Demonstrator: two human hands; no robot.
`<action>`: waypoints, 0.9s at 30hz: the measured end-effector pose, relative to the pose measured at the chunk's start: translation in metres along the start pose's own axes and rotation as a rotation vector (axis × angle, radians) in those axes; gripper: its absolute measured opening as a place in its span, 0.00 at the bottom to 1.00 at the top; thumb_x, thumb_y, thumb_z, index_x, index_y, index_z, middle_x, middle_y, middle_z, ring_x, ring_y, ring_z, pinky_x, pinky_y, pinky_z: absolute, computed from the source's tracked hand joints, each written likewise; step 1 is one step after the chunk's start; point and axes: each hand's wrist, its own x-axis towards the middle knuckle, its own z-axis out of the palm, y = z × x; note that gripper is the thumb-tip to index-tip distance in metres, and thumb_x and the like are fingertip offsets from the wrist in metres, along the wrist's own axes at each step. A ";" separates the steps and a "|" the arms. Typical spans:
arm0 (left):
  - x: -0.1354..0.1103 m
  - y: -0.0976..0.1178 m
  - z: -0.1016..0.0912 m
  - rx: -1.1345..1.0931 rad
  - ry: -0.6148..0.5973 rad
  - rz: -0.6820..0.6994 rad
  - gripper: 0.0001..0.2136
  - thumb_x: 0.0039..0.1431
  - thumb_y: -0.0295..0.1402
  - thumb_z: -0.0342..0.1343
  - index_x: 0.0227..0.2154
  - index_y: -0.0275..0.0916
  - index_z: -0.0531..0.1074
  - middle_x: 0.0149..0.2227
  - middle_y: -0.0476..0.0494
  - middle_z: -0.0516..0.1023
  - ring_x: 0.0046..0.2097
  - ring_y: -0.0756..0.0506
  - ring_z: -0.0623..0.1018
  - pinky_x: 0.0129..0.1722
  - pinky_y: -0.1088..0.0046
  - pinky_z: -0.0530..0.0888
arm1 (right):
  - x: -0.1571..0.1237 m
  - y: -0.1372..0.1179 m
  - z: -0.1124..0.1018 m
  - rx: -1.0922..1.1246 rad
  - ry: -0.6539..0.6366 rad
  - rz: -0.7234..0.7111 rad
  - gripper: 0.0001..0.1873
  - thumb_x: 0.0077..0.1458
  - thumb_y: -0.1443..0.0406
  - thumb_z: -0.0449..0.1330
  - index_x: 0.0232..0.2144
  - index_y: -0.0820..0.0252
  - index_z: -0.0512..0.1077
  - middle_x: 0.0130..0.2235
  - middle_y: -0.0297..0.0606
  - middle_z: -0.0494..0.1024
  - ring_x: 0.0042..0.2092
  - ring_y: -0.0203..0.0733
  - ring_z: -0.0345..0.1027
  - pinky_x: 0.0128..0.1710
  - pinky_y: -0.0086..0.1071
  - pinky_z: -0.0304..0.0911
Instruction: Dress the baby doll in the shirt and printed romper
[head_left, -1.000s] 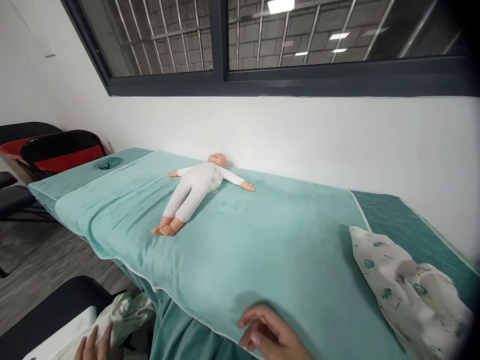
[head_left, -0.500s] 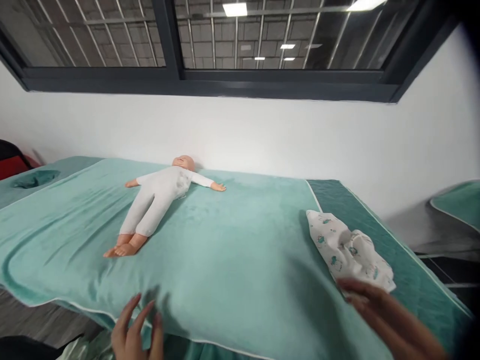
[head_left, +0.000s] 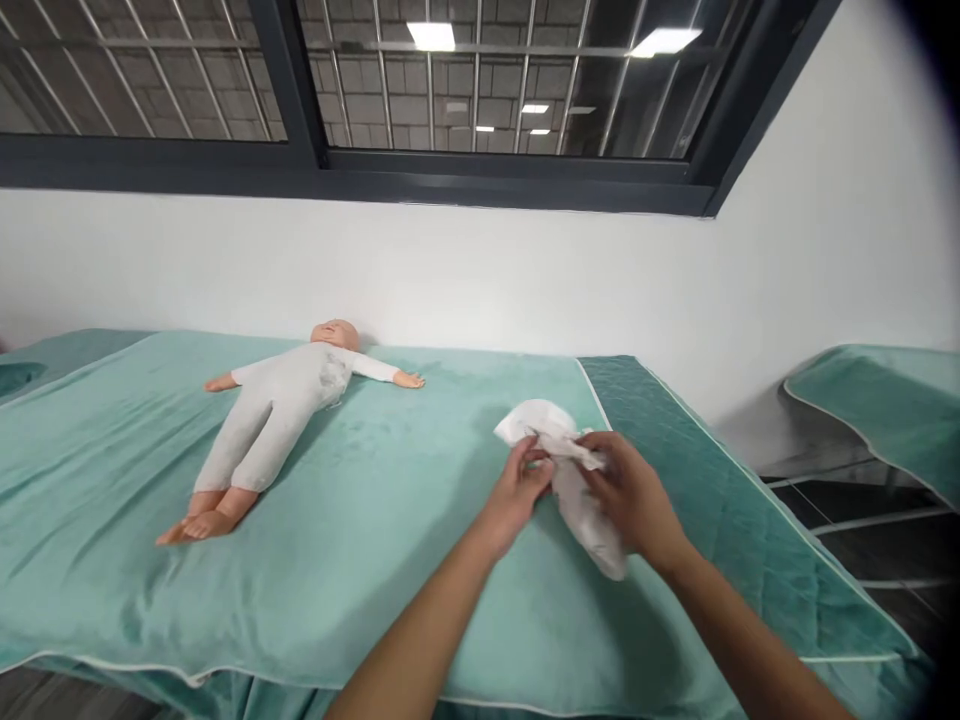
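Observation:
A bunched white cloth, some kind of fabric item whose exact kind does not show, is lifted over the right part of the bed. My left hand pinches its middle from the left, fingertips curled. From the other side my right hand grips it, with the fingers partly hidden behind the fabric. One pale end of the cloth fans out beyond my hands and the other hangs down between them. To the left, a baby doll in a white body suit lies on its back, arms spread, feet toward me.
A teal plush cover spreads over the bed, with a darker quilted strip along its right. Behind stands a white wall below a dark-framed window. Another teal-covered surface is at the far right.
Both hands have moved forward to the cloth. It lay at the right with teal prints showing; now it is gripped, lifted and shifted left. The view has turned slightly right.

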 end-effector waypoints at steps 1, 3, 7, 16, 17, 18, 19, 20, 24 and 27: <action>0.004 0.004 0.000 -0.074 0.055 -0.002 0.29 0.56 0.49 0.60 0.58 0.44 0.63 0.56 0.38 0.71 0.51 0.44 0.74 0.48 0.67 0.71 | 0.001 -0.013 0.007 0.067 -0.026 -0.122 0.07 0.60 0.60 0.54 0.41 0.53 0.66 0.48 0.40 0.74 0.50 0.45 0.68 0.52 0.39 0.62; 0.008 0.016 -0.004 -0.170 0.180 0.012 0.27 0.56 0.49 0.60 0.55 0.43 0.64 0.53 0.40 0.73 0.50 0.45 0.75 0.45 0.70 0.72 | 0.004 -0.035 0.021 0.138 -0.087 -0.311 0.05 0.60 0.66 0.54 0.40 0.53 0.64 0.48 0.40 0.73 0.52 0.44 0.66 0.54 0.40 0.61; 0.005 0.043 -0.019 -0.252 0.202 0.031 0.24 0.57 0.49 0.58 0.50 0.38 0.67 0.47 0.39 0.76 0.47 0.45 0.77 0.46 0.69 0.72 | 0.002 -0.062 0.043 -0.010 -0.281 -0.514 0.13 0.57 0.74 0.52 0.42 0.54 0.66 0.48 0.40 0.74 0.52 0.46 0.65 0.53 0.43 0.60; -0.021 0.064 -0.049 0.227 0.170 -0.131 0.33 0.48 0.40 0.67 0.57 0.40 0.64 0.55 0.35 0.71 0.52 0.40 0.75 0.48 0.65 0.71 | -0.010 -0.054 0.048 -0.008 -0.058 -0.266 0.16 0.62 0.63 0.54 0.53 0.52 0.65 0.55 0.42 0.71 0.58 0.48 0.61 0.58 0.46 0.57; -0.023 0.060 -0.051 0.243 0.135 -0.126 0.32 0.49 0.40 0.67 0.57 0.40 0.65 0.55 0.35 0.72 0.53 0.39 0.74 0.49 0.65 0.71 | -0.006 -0.046 0.047 -0.047 0.010 -0.163 0.19 0.60 0.60 0.57 0.54 0.54 0.65 0.56 0.45 0.70 0.59 0.52 0.60 0.59 0.48 0.56; -0.025 0.055 -0.053 0.243 0.103 -0.119 0.32 0.49 0.40 0.67 0.56 0.40 0.66 0.55 0.36 0.73 0.53 0.39 0.74 0.50 0.65 0.70 | -0.002 -0.038 0.048 -0.082 0.020 -0.062 0.23 0.57 0.58 0.60 0.54 0.56 0.65 0.56 0.47 0.69 0.59 0.55 0.60 0.58 0.50 0.56; -0.027 0.050 -0.056 0.238 0.085 -0.109 0.31 0.49 0.40 0.67 0.56 0.40 0.66 0.54 0.37 0.74 0.53 0.39 0.74 0.50 0.65 0.70 | 0.001 -0.030 0.049 -0.097 -0.026 0.028 0.25 0.55 0.56 0.62 0.53 0.57 0.66 0.55 0.48 0.70 0.58 0.57 0.61 0.57 0.51 0.57; -0.028 0.045 -0.058 0.232 0.086 -0.098 0.30 0.49 0.40 0.67 0.55 0.39 0.67 0.53 0.38 0.75 0.52 0.39 0.74 0.49 0.65 0.71 | 0.004 -0.024 0.050 -0.082 -0.106 0.104 0.26 0.54 0.54 0.62 0.52 0.58 0.67 0.54 0.48 0.71 0.56 0.57 0.63 0.54 0.50 0.60; -0.034 0.036 -0.067 0.168 0.189 -0.060 0.23 0.51 0.42 0.65 0.48 0.37 0.72 0.45 0.40 0.78 0.42 0.44 0.77 0.40 0.71 0.71 | 0.004 -0.020 0.052 0.086 -0.278 0.248 0.20 0.56 0.51 0.58 0.47 0.54 0.69 0.42 0.37 0.78 0.42 0.48 0.72 0.40 0.38 0.65; -0.033 0.045 -0.070 0.048 0.231 -0.006 0.21 0.52 0.44 0.63 0.45 0.37 0.74 0.42 0.42 0.79 0.37 0.47 0.77 0.36 0.73 0.71 | 0.005 -0.032 0.044 0.136 -0.146 0.280 0.17 0.56 0.49 0.58 0.38 0.54 0.71 0.34 0.33 0.77 0.36 0.44 0.71 0.36 0.35 0.64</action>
